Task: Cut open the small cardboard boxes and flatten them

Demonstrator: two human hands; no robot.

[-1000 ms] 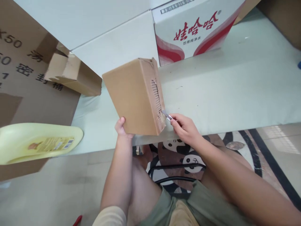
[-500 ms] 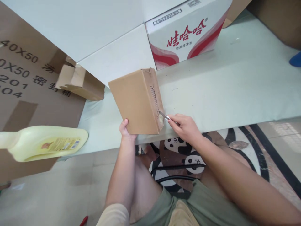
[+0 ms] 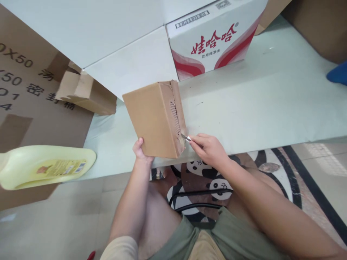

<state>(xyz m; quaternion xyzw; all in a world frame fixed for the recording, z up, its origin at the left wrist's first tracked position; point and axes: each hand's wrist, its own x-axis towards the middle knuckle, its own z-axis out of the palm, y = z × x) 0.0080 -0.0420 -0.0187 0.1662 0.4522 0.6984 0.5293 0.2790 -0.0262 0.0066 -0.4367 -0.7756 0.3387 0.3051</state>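
A small brown cardboard box stands tilted on the pale green table, near its front edge. My left hand grips the box's lower left corner from beneath, thumb on the front face. My right hand pinches a small metal blade, whose tip is in the torn, ragged seam at the box's lower right edge. Corrugated fluting shows along that cut side.
A white and red printed carton stands behind the box. A small open brown box and a large flat printed cardboard sheet lie at left. A yellow plastic bottle overhangs the table's front edge. Something blue shows at far right.
The blade has moved down the box's right seam to its lower corner. My left hand still holds the box, which has shifted slightly left in view.
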